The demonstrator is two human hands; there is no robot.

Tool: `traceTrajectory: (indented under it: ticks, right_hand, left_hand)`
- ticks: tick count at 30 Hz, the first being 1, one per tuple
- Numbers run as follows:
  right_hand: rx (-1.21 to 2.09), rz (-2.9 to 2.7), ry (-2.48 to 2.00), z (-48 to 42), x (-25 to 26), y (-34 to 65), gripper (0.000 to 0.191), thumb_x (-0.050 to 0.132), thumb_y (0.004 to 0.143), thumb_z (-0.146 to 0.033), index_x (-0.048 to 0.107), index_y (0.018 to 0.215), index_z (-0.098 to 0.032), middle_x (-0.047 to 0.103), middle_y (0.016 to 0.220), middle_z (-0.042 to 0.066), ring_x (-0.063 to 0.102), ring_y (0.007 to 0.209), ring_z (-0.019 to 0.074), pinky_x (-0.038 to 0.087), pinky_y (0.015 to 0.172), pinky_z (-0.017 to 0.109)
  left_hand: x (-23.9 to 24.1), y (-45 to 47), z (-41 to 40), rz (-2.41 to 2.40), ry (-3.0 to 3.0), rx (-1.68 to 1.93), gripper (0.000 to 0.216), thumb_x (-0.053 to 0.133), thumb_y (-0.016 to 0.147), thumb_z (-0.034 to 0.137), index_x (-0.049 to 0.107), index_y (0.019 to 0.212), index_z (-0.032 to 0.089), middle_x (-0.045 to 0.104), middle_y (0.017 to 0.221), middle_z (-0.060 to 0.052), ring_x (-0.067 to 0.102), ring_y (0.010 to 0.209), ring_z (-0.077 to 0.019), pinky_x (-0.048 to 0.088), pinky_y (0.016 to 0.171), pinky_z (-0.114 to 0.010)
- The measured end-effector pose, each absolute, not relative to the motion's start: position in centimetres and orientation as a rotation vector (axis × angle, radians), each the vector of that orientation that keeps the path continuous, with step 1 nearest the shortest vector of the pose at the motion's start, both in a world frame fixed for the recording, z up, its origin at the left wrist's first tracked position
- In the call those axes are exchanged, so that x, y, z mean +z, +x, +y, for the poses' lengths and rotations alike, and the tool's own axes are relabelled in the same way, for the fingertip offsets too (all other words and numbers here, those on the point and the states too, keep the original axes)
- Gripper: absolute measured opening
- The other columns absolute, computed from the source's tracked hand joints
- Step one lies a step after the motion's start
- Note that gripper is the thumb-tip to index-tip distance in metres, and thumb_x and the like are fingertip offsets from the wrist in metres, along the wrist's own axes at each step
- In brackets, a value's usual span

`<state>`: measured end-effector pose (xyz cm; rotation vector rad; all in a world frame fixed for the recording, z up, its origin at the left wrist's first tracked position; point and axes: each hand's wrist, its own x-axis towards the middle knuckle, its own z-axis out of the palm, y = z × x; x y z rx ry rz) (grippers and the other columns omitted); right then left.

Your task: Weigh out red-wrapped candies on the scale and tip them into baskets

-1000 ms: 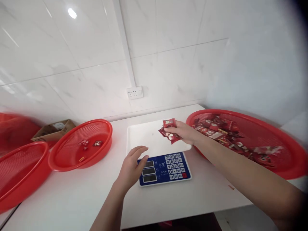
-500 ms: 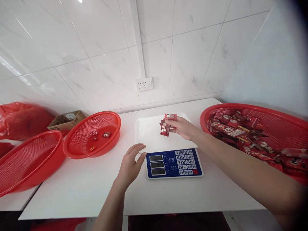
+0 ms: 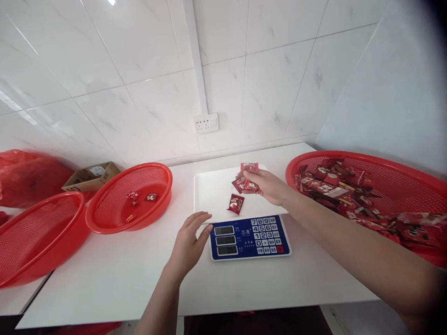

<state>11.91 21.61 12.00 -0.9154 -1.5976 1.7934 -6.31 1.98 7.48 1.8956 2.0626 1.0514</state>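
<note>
nearest, on the white table [image 3: 209, 291], the scale [image 3: 250, 237] shows a blue panel with three small displays on the left and number keys on the right. the left hand [image 3: 188, 239] is half spread beside the panel's left edge, fingers gently curved and thumb apart; whether it touches the scale i cannot tell. a bit farther, one dark red packet [image 3: 235, 204], squarish with pale print, lies on the white tray [image 3: 209, 186]. above the tray's right part, the right hand [image 3: 263, 182] pinches a few shiny red packets [image 3: 240, 184] between thumb and fingers, some brighter, some darker. to the right, a large red basket [image 3: 401, 186] holds many similar wrappers; to the left, another red basket [image 3: 150, 179] holds a few small pieces.
</note>
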Motion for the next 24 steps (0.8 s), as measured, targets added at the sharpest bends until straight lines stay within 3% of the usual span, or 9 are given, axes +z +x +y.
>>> traceTrajectory:
  ticks: [4, 10, 15, 19, 24]
  right_hand:
    - [1.513, -1.922, -1.061, 21.9, 11.9, 12.1, 0.018, 0.052, 0.088, -0.032, 0.065, 0.092, -0.02, 0.066, 0.099, 0.008, 0.062, 0.081, 0.0154, 0.056, 0.059, 0.025]
    - [1.386, -2.203, -1.091, 22.2, 11.8, 13.4, 0.01, 0.067, 0.074, -0.029, 0.07, 0.081, -0.022, 0.064, 0.072, 0.0, 0.053, 0.047, 0.0075, 0.044, 0.04, 0.02]
    - [1.279, -2.257, -1.097, 22.3, 12.1, 14.8, 0.021, 0.065, 0.075, -0.033, 0.067, 0.095, -0.025, 0.063, 0.076, 0.001, 0.055, 0.05, 0.0086, 0.047, 0.041, 0.02]
    - [1.361, -2.131, -1.103, 22.7, 12.2, 15.2, 0.027, 0.065, 0.075, -0.033, 0.065, 0.101, -0.025, 0.064, 0.083, 0.004, 0.06, 0.063, 0.0132, 0.052, 0.045, 0.021]
    - [1.456, -2.119, -1.098, 23.0, 11.9, 14.7, 0.052, 0.066, 0.075, -0.031, 0.054, 0.126, -0.027, 0.062, 0.114, 0.01, 0.064, 0.077, 0.0164, 0.056, 0.05, 0.024]
  left_hand:
    - [7.4, -6.3, 2.0, 2.074, 1.914, 1.088, 0.025, 0.048, 0.092, 0.033, 0.062, 0.112, 0.024, 0.064, 0.118, -0.006, 0.059, 0.112, -0.02, 0.051, 0.093, -0.037]
    - [7.4, -6.2, 1.8, 2.076, 1.895, 1.076, 0.026, 0.048, 0.092, 0.034, 0.062, 0.112, 0.025, 0.064, 0.118, -0.006, 0.058, 0.113, -0.0209, 0.052, 0.092, -0.037]
    - [7.5, -6.2, 1.9, 2.061, 1.897, 1.091, 0.026, 0.048, 0.092, 0.034, 0.063, 0.111, 0.025, 0.064, 0.118, -0.007, 0.059, 0.113, -0.0216, 0.052, 0.092, -0.039]
    - [8.0, -6.2, 2.3, 2.044, 1.89, 1.117, 0.026, 0.049, 0.091, 0.035, 0.064, 0.11, 0.025, 0.065, 0.117, -0.007, 0.06, 0.112, -0.0222, 0.052, 0.091, -0.039]
    - [8.7, -5.8, 2.8, 2.03, 1.901, 1.126, 0.027, 0.049, 0.091, 0.037, 0.064, 0.111, 0.026, 0.065, 0.119, -0.006, 0.059, 0.114, -0.0214, 0.055, 0.086, -0.034]
